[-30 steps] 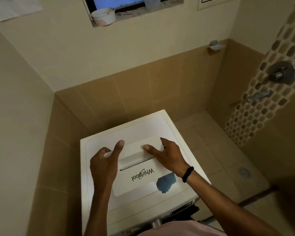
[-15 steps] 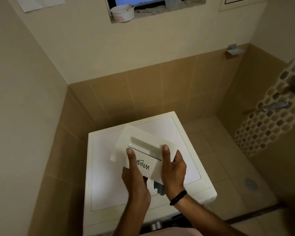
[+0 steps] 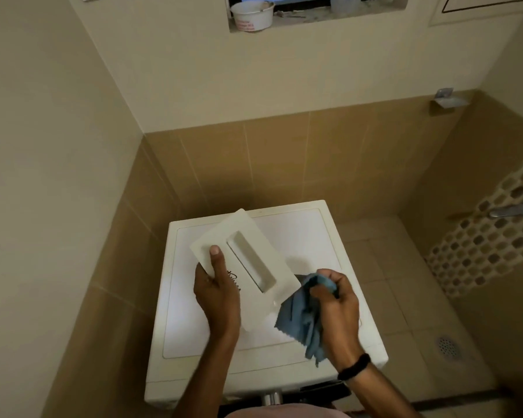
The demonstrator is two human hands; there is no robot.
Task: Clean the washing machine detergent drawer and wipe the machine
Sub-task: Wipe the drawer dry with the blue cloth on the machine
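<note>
detergent drawer (image 3: 248,257) is held over the washing machine (image 3: 314,230) by the left hand (image 3: 218,297) at its near-left edge; its long axis runs far-left to near-right, ending just beside the right hand (image 3: 335,303), where a blue cloth (image 3: 299,321) is clutched.

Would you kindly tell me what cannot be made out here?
All in the head view:
The logo on the white plastic drawer front panel is mostly covered by the left hand gripping it.
The folds of the blue cloth, which the right hand grips, are blurred.
The white washing machine front is cut off by the bottom edge.
The red print on the white tub is too small.
</note>
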